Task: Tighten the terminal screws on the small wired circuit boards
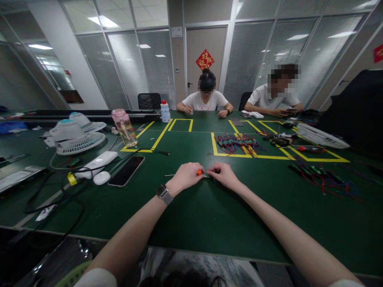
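Observation:
My left hand (186, 175) is closed around a small screwdriver with an orange handle (199, 172); its thin metal shaft pokes out to the left. My right hand (224, 174) pinches a small green circuit board (207, 175) that lies between the two hands on the green table (209, 211). The hands almost touch over the board. A watch sits on my left wrist (164, 193).
A black phone (126, 170), a white mouse (101, 177), cables and two small fans (78, 137) lie to the left, with a pink bottle (125, 127) behind. Wired boards are piled in a yellow-taped square (239, 143) and at right (323, 177). Two people sit at the far side.

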Tool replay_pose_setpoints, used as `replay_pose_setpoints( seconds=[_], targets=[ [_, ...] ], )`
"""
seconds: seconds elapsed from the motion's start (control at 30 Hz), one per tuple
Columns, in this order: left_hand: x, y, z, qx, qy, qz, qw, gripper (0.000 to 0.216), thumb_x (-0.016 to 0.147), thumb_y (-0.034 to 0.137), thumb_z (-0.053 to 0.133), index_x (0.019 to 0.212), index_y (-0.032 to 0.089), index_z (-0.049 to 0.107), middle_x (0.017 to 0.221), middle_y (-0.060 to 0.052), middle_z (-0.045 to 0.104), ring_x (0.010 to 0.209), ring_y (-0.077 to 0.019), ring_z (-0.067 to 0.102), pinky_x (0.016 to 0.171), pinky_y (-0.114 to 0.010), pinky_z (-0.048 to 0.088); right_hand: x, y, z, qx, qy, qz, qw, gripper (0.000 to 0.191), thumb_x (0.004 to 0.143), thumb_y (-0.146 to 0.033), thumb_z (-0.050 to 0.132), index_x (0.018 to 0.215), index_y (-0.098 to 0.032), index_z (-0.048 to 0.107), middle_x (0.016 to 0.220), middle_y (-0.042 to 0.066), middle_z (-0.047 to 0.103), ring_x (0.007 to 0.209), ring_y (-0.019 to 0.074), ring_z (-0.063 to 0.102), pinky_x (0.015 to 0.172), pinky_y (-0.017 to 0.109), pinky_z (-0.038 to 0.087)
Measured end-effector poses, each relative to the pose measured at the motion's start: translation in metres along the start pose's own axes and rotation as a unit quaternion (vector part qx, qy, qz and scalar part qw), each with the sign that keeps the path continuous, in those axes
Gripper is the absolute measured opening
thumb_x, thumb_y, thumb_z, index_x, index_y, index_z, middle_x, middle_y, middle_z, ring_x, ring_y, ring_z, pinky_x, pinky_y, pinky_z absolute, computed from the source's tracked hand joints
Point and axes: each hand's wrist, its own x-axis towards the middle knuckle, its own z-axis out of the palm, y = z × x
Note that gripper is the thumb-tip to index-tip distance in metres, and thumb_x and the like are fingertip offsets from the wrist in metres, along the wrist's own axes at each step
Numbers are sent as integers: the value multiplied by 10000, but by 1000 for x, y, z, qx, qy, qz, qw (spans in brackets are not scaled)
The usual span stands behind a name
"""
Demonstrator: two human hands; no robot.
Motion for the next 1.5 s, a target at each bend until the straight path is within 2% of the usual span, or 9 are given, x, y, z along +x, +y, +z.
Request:
replay_pose_setpoints(
  seconds=[0.23, 0.47, 0.63, 0.8, 1.0, 1.17, 1.37, 1.43, 1.5],
  targets=[
    [0, 3, 8, 16, 2, 11, 1000, 151, 858, 322, 567, 946, 236, 655, 942, -11, 669, 841, -177, 633, 722, -255, 467, 0, -1, -1, -37, -28, -27, 999, 151, 808, -230, 602, 749, -186, 734, 760, 43, 660, 733, 167, 589, 684, 263, 433],
    [0, 6, 5, 0, -5, -4, 1000, 123, 841, 308, 592, 903, 236, 670, 925, -6, 681, 834, -178, 635, 724, -257, 465, 1, 0, -3, -29, -44, -5, 999, 160, 795, -270, 622, 706, -166, 705, 710, 30, 617, 684, 158, 569, 637, 254, 411],
    [-1, 7, 3, -9, -13, -13, 1000, 144, 850, 302, 570, 894, 222, 681, 944, -21, 674, 844, -174, 630, 734, -252, 462, -1, -1, -9, -14, -66, -17, 998, 294, 854, -345, 557, 661, -163, 682, 705, 31, 607, 701, 159, 566, 676, 270, 417],
    [0, 7, 5, -11, -9, -10, 1000, 130, 843, 297, 580, 875, 227, 685, 910, -12, 672, 820, -166, 625, 727, -248, 458, -5, 1, -15, -8, -108, -58, 992, 187, 704, -315, 735, 808, -167, 687, 795, 31, 620, 750, 174, 567, 660, 267, 429],
    [2, 4, 2, -25, 10, -7, 1000, 113, 836, 308, 603, 872, 238, 684, 914, 5, 679, 818, -158, 627, 737, -245, 462, -4, 2, -14, -69, -99, -68, 990, 86, 731, -224, 698, 787, -162, 673, 779, 41, 614, 774, 192, 560, 683, 290, 426],
    [13, -1, 6, 17, 42, -32, 998, 150, 874, 301, 552, 942, 235, 668, 988, -4, 668, 850, -155, 628, 741, -241, 468, -3, 5, -19, -83, -94, -33, 992, 276, 695, -305, 741, 909, -148, 666, 863, 66, 618, 827, 220, 564, 727, 329, 448],
    [33, 0, 19, 41, 29, -32, 998, 189, 898, 266, 489, 959, 219, 663, 960, -32, 655, 843, -176, 629, 730, -264, 473, -7, 15, -28, -126, -42, -19, 991, 853, 567, -395, 822, 1321, -190, 481, 1219, 132, 523, 1125, 305, 477, 917, 432, 411],
    [34, 0, 20, 45, 18, -29, 998, 188, 892, 264, 494, 942, 213, 668, 955, -39, 644, 826, -172, 630, 720, -259, 474, -8, 15, -29, -161, -24, -38, 986, 873, 552, -434, 825, 1324, -204, 487, 1272, 131, 503, 1175, 328, 434, 955, 467, 372],
    [32, 0, 19, 44, 8, -27, 999, 194, 889, 286, 499, 932, 211, 674, 1006, -46, 627, 808, -165, 630, 711, -256, 476, -8, 12, -29, -175, -20, -59, 983, 775, 591, -462, 801, 1277, -212, 540, 1280, 120, 517, 1180, 327, 431, 963, 477, 354]
  ],
)
